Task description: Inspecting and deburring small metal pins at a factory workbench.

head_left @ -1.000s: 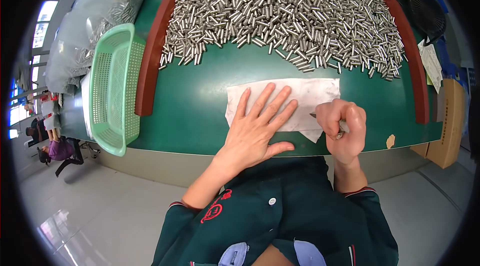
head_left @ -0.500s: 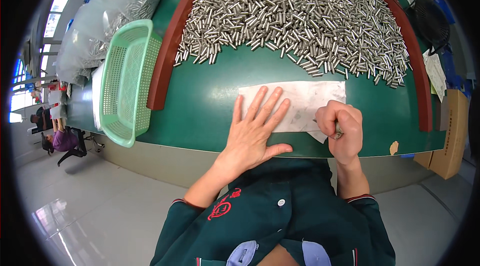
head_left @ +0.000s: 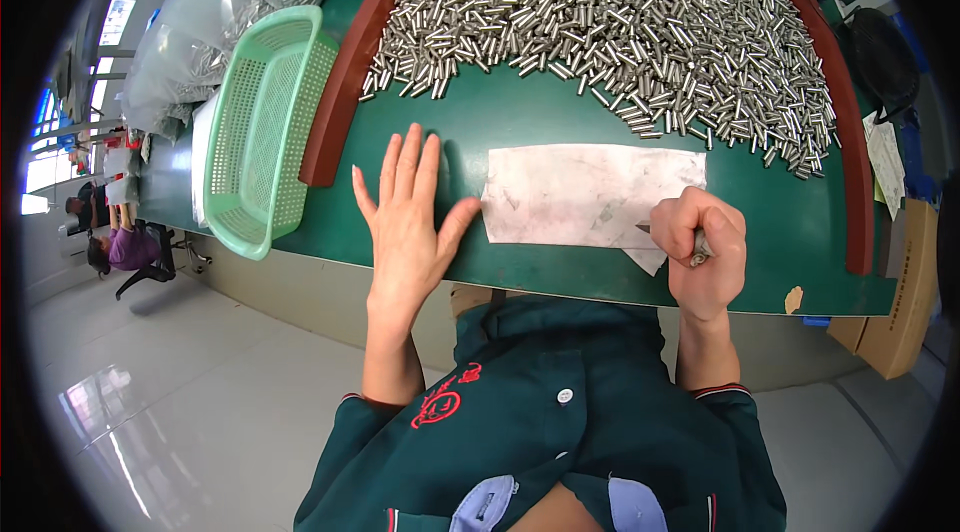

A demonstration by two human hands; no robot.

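My left hand (head_left: pixel 405 222) is open, fingers spread, over the green tabletop just left of a smudged whitish cloth (head_left: pixel 570 194). The thumb points toward the cloth's left edge. At the cloth's lower right, my right hand (head_left: pixel 705 247) is closed around a thin pointed tool (head_left: pixel 643 227). Its dark tip sticks out to the left over the cloth, and a greyish end shows by the palm; the fingers hide the rest. Beyond the cloth lies a large heap of short shiny metal pins (head_left: pixel 620 22).
Dark red wooden rails (head_left: pixel 345 97) border the heap on both sides. A light green plastic basket (head_left: pixel 262 132) stands at the left, beside clear bags (head_left: pixel 230 7) of metal pins. At the right are a black fan (head_left: pixel 880 62) and a cardboard box (head_left: pixel 905 292). Two people sit far left.
My left hand has come off the cloth and moved left. My right hand still grips the pointed tool at the cloth's right side. The view has shifted slightly.
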